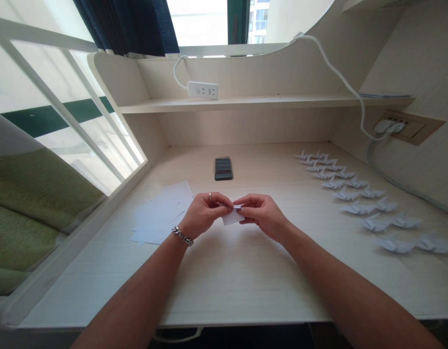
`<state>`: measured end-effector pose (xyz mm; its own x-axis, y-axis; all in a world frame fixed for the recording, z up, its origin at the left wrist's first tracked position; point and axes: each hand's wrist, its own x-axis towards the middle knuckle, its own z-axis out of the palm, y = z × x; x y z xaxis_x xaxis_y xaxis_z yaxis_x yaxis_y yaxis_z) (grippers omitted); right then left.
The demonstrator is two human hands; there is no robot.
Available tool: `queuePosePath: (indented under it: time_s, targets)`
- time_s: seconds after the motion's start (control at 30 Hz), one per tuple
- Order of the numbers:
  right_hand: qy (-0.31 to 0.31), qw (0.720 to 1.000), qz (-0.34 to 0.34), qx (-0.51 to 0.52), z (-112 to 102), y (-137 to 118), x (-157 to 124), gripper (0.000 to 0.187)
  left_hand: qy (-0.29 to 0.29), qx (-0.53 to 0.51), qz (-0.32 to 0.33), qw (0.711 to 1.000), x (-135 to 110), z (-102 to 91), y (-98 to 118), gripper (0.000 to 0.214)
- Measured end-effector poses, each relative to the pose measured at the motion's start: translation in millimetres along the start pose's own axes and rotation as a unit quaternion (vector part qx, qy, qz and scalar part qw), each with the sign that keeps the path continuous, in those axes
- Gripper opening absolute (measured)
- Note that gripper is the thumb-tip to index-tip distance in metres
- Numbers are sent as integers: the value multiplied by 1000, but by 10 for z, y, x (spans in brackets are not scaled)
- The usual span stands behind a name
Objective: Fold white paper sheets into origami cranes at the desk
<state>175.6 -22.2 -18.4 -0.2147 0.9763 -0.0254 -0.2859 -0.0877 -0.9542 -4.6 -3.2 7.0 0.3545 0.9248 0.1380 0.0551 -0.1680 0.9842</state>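
A small folded piece of white paper (233, 217) is held just above the middle of the desk. My left hand (208, 209) pinches its left edge between thumb and fingers. On the opposite edge, my right hand (262, 213) has a similar pinch, fingertips close to those of the left. The folds at the top of the paper are partly hidden by the fingers. Beside my left hand lies a loose pile of white paper sheets (156, 213). Rows of white folded paper cranes (349, 194) stand to the right of my right hand.
A dark, blurred rectangular object (223, 168) lies on the desk (245, 276) beyond my hands. On the shelf (253, 102) sits a white power strip (202, 90). A white cable (340, 72) runs to a wall socket (409, 127) at right. White railing bars (60, 106) line the left.
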Motion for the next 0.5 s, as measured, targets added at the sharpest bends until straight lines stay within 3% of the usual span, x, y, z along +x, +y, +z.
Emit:
queuePosePath:
  time_s: [0.17, 0.33, 0.5]
  targets:
    - [34, 999, -14, -35, 24, -12, -1, 19, -4, 13, 8, 1000, 5, -8, -12, 6]
    - [-26, 999, 26, 27, 1, -78, -25, 21, -6, 37, 25, 999, -13, -18, -4, 6]
    - [-19, 999, 36, -3, -11, -48, -12, 27, -28, 48, 24, 998, -15, -7, -12, 7]
